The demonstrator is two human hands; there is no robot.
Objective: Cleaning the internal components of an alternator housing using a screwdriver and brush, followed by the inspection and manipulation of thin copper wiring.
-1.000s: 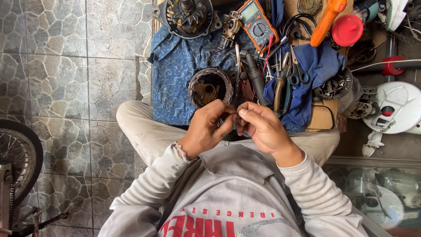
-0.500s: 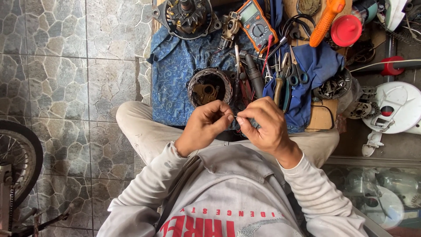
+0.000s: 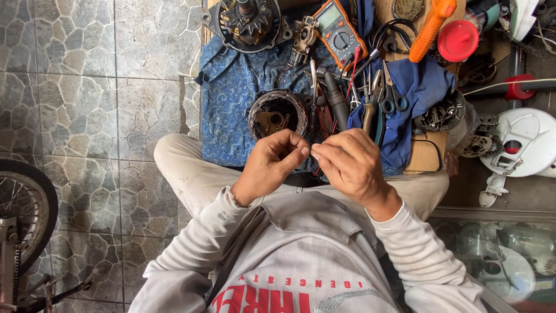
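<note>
My left hand (image 3: 271, 163) and my right hand (image 3: 349, 165) meet fingertip to fingertip above my lap. Both pinch a small thin piece (image 3: 310, 152), mostly hidden by the fingers; I cannot tell what it is. Just beyond the hands, a round stator (image 3: 277, 114) with copper windings lies on a blue patterned cloth (image 3: 231, 87). A dark-handled tool (image 3: 336, 106) lies to the right of the stator.
An orange multimeter (image 3: 339, 24), a round metal motor part (image 3: 246, 23), scissors and pliers (image 3: 389, 101), an orange-handled tool (image 3: 430, 28) and a red cap (image 3: 458, 40) crowd the far side. A white fan housing (image 3: 521, 142) sits right. A wheel (image 3: 23, 203) stands left on stone tiles.
My hands drew a little apart half a second ago and have closed together again, fingertips now touching. Everything on the cloth stays where it was.
</note>
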